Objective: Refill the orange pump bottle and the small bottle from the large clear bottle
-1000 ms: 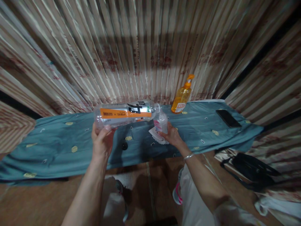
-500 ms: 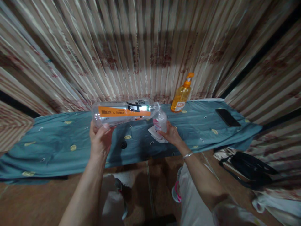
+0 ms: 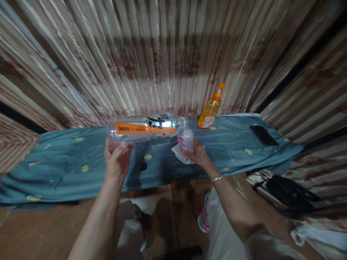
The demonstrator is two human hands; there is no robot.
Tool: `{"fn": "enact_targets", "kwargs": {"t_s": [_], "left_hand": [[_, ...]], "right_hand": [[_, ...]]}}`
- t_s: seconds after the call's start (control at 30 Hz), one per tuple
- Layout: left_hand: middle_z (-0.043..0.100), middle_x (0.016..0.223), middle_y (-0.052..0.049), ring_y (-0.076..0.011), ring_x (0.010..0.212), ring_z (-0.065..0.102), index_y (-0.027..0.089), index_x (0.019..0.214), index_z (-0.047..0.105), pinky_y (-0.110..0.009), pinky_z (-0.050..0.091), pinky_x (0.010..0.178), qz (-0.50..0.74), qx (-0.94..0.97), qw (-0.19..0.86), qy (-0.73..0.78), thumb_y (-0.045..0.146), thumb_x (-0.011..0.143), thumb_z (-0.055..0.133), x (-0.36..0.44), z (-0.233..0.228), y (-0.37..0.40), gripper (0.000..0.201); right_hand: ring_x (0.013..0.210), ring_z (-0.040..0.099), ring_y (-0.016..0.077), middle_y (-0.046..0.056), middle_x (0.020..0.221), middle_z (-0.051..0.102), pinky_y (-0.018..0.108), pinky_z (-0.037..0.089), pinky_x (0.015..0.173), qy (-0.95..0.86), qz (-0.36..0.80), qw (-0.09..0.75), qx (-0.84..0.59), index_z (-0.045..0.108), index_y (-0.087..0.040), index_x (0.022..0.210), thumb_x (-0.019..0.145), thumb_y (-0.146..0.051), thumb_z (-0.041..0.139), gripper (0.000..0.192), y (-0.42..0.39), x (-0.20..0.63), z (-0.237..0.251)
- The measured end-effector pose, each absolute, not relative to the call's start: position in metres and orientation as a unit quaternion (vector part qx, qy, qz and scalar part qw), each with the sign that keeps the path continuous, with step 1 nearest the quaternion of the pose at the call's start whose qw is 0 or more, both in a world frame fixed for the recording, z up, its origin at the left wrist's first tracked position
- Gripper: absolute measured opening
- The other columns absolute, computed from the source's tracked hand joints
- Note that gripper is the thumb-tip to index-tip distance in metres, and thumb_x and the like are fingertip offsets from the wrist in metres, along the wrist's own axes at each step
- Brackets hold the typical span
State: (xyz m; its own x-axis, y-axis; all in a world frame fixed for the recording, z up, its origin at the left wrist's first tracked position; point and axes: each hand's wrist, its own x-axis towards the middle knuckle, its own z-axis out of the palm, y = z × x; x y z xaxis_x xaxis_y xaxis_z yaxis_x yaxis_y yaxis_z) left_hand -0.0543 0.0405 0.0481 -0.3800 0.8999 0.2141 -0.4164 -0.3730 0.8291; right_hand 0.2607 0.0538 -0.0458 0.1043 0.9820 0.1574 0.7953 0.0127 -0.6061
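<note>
My left hand (image 3: 118, 159) is closed around the base end of a large clear plastic bottle (image 3: 141, 128) with an orange and grey label. That bottle lies nearly level in the air, its uncapped neck pointing right. At its mouth stands a small clear plastic bottle (image 3: 185, 138) with pink print, upright, with my right hand (image 3: 199, 153) wrapped round its right side. The two mouths meet or nearly meet; I cannot tell if they touch. A white paper or cloth piece (image 3: 181, 154) lies at the small bottle's foot. Any liquid inside is hard to make out.
A yellow pump bottle (image 3: 210, 110) with an orange top stands at the back of the teal cloth-covered table (image 3: 65, 155). A black phone (image 3: 263, 135) lies at right, a dark cap (image 3: 143, 165) near the front. A black bag (image 3: 287, 195) sits below right. Pleated curtains hang behind.
Almost nothing differs. Both hands keep their grips, and the large bottle stays tipped toward the small one; the whole view has shifted very slightly.
</note>
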Motion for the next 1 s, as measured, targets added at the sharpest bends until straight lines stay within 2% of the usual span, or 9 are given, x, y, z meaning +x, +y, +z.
{"fn": "enact_targets", "kwargs": {"t_s": [0.27, 0.63, 1.0], "left_hand": [[0.085, 0.097, -0.001, -0.0179, 0.087, 0.075, 0.029, 0.099, 0.086, -0.025, 0.062, 0.074, 0.745, 0.366, 0.438, 0.345, 0.036, 0.054, 0.113, -0.056, 0.048, 0.037, 0.052], [0.083, 0.095, -0.001, -0.0197, 0.086, 0.074, 0.030, 0.097, 0.085, -0.027, 0.060, 0.069, 0.746, 0.360, 0.435, 0.353, 0.035, 0.054, 0.110, -0.055, 0.047, 0.037, 0.050], [0.081, 0.102, -0.003, -0.0212, 0.092, 0.074, 0.029, 0.097, 0.081, -0.032, 0.062, 0.076, 0.743, 0.376, 0.427, 0.352, 0.039, 0.057, 0.111, -0.056, 0.045, 0.037, 0.050]], "right_hand": [[0.099, 0.090, 0.0350, 0.012, 0.108, 0.091, 0.036, 0.064, 0.083, -0.658, 0.155, 0.293, -0.676, 0.070, -0.021, 0.133, 0.096, -0.028, 0.093, 0.044, 0.056, 0.264, -0.050], [0.093, 0.087, 0.0349, 0.011, 0.104, 0.088, 0.042, 0.066, 0.083, -0.665, 0.155, 0.310, -0.662, 0.070, -0.019, 0.136, 0.095, -0.030, 0.092, 0.048, 0.059, 0.268, -0.058], [0.098, 0.089, 0.0366, 0.014, 0.109, 0.090, 0.038, 0.064, 0.084, -0.649, 0.171, 0.286, -0.684, 0.070, -0.019, 0.135, 0.096, -0.029, 0.093, 0.046, 0.057, 0.265, -0.050]]}}
